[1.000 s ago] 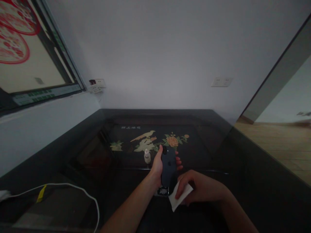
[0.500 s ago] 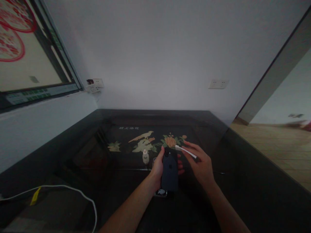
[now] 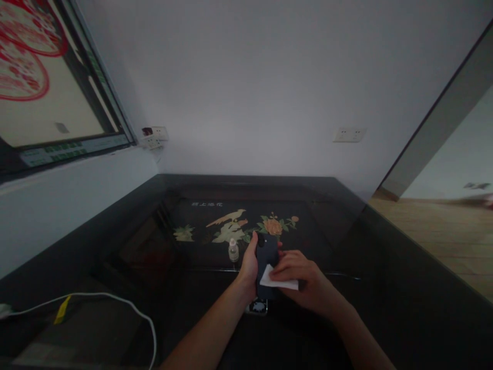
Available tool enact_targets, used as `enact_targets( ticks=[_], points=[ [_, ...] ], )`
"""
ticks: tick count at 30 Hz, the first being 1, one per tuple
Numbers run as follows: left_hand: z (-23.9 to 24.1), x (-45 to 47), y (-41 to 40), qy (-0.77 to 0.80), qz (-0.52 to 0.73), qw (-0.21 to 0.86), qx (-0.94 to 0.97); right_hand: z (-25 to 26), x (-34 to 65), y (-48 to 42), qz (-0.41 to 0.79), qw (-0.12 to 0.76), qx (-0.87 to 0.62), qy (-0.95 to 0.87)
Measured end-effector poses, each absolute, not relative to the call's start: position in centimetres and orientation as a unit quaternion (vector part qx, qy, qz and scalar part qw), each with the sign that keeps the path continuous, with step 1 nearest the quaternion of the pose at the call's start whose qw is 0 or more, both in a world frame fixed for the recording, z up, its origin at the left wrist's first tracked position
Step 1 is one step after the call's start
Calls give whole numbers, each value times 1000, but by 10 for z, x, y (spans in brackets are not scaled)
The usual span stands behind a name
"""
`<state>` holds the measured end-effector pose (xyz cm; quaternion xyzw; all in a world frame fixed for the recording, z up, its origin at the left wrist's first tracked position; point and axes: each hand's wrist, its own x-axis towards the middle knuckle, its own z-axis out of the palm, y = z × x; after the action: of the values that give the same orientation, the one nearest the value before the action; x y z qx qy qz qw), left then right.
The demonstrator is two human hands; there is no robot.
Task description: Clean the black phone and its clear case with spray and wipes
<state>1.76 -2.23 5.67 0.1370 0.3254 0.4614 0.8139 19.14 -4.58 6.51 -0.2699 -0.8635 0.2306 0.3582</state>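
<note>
Since half a second ago, the right hand (image 3: 298, 273) has come across onto the back of the phone (image 3: 265, 256), pinching a white tissue (image 3: 283, 284). My left hand (image 3: 249, 267) curls snugly round the phone above the table (image 3: 385, 267). Wiping, I judge; it calls for steady holding.

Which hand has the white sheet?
The right hand: its fingers hold the white sheet over the phone's dark back. The left hand holds only the phone.
</note>
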Motion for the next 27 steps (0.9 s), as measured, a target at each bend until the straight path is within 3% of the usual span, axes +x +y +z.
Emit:
enact_targets(
  ticks=[4,11,14,18,20,27],
  points=[
    [57,18,-23,340,472,801,141,79,190,-57,293,330,-264,-857],
    [58,18,-24,291,470,825,116,82,189,-79,522,234,-277,-772],
    [58,18,-24,308,457,824,130,71,194,-70,538,293,-352,-708],
    [56,21,-27,326,426,831,147,54,201,-44,440,517,-472,-563],
    [56,22,-29,317,411,841,155,48,203,-34,363,575,-500,-536],
    [56,26,-34,309,391,851,163,44,195,-42,225,497,-433,-718]
  ],
)
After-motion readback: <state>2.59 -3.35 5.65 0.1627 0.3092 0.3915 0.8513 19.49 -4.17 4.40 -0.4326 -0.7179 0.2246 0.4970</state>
